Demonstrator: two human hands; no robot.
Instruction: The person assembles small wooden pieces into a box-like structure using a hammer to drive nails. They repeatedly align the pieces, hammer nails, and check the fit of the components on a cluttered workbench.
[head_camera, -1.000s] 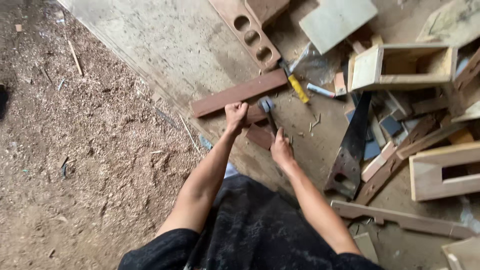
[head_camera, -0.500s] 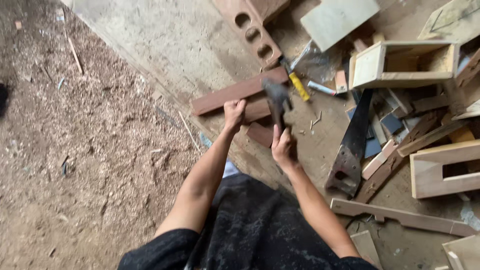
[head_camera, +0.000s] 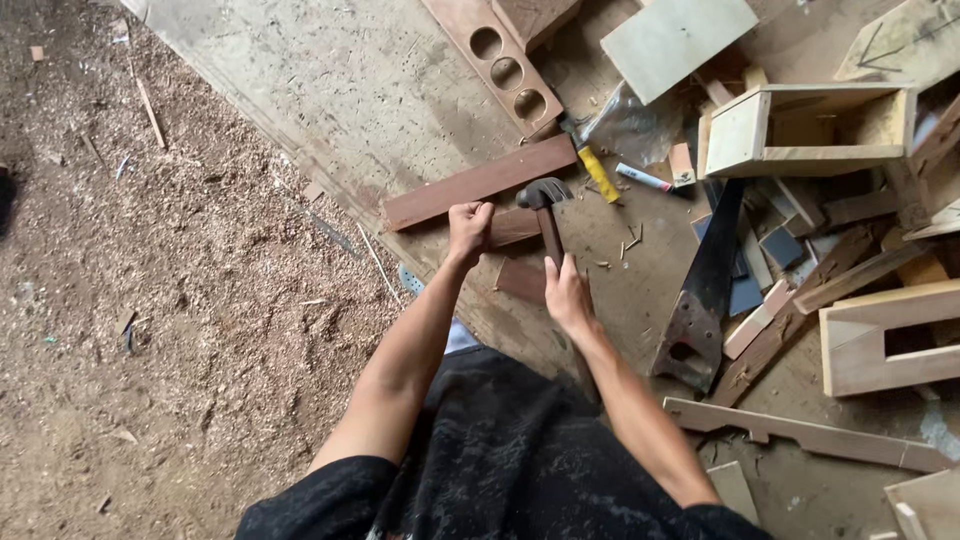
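Head view, looking down over both forearms. The right hand (head_camera: 566, 295) is wrapped closed around the wooden handle of a hammer (head_camera: 545, 208), gripping near the handle's lower end; the metal head stands just beyond the knuckles, at or just above a short dark wood block (head_camera: 514, 227). Whether the head touches the block cannot be told from this angle. The left hand (head_camera: 468, 228) is curled down onto the near end of that block, fingers pressed on it, just left of the hammer head. Immediately beyond both hands lies a long reddish-brown board (head_camera: 480, 182), set aslant on the worn plywood sheet (head_camera: 330, 90). A second small dark wood piece (head_camera: 522, 279) lies between the two wrists, just left of the gripping hand. To the right of the grip, well apart, a handsaw (head_camera: 700, 290) lies blade outward among offcuts. Beyond the hammer head are a yellow-handled tool (head_camera: 598, 172) and a plank with three round holes (head_camera: 497, 62). An open wooden box (head_camera: 805, 128) sits farther right. Sawdust (head_camera: 180, 300) covers the ground left of the left arm.
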